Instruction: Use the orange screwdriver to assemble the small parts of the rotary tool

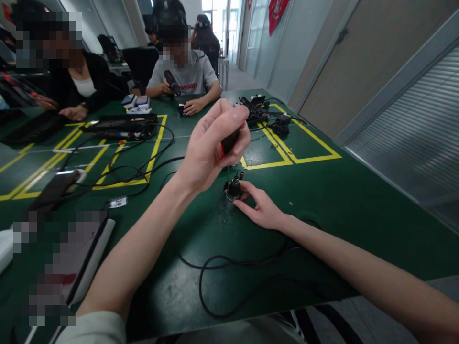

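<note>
My left hand (215, 136) is closed around the dark handle of a screwdriver (230, 142), held upright with its thin shaft pointing down. The shaft's lower end meets or stands just beside a small black cylindrical part (234, 188) on the green table; which of the two I cannot tell. Thumb and fingers of my right hand (261, 205) pinch this part from the right, low down near the table top. Thin pins or posts stick up from its top. A tiny loose piece (223, 221), perhaps a screw, lies on the table in front of it.
A black cable (222, 260) loops across the green table (358, 205) near me. More cables and dark devices (279, 125) lie within yellow tape at the back. To the left are phone-like devices (86, 258). Across the table a person (201, 67) holds a black tool (172, 82).
</note>
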### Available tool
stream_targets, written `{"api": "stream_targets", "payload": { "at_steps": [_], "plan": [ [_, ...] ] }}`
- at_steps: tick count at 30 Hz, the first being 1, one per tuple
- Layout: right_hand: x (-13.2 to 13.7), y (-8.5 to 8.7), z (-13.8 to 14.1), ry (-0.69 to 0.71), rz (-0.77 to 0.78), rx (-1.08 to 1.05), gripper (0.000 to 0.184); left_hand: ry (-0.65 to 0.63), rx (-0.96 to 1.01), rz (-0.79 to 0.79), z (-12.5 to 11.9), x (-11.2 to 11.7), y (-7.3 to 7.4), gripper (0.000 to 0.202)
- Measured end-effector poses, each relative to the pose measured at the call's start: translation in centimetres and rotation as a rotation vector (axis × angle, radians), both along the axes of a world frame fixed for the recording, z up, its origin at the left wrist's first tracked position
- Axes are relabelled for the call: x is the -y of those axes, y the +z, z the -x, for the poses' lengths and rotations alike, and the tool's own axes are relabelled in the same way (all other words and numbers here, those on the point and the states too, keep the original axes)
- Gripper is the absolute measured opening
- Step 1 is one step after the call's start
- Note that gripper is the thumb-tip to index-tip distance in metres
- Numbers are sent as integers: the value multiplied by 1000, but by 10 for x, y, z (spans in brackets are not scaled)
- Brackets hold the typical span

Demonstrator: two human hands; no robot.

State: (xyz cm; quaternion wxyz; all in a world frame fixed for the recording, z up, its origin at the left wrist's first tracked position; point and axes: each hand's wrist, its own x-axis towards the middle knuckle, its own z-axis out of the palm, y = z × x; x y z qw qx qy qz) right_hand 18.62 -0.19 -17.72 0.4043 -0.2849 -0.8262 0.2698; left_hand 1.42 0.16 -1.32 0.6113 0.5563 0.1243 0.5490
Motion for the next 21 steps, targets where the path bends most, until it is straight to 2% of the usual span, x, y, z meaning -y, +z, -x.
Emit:
{"api": "stream_targets", "payload": {
  "at_steps": [8, 11, 16, 18, 21],
  "plan": [
    [0, -3, -1, 5, 16, -21, 43, -47, -29, -4, -3, 3, 1, 21],
    [0, -3, 0, 9, 14, -22, 43, -46, -52, -16, -2, 3, 1, 30],
    [1, -1, 0, -1, -1, -12, 44, -74, -45, 13, 0, 2, 3, 55],
    [1, -2, 0, 1, -9, -13, 44, -84, -25, 29, 1, 1, 4, 57],
    [1, -3, -1, 6, -5, -11, 47, -58, -6, 31, 1, 0, 3, 48]
  ]
}}
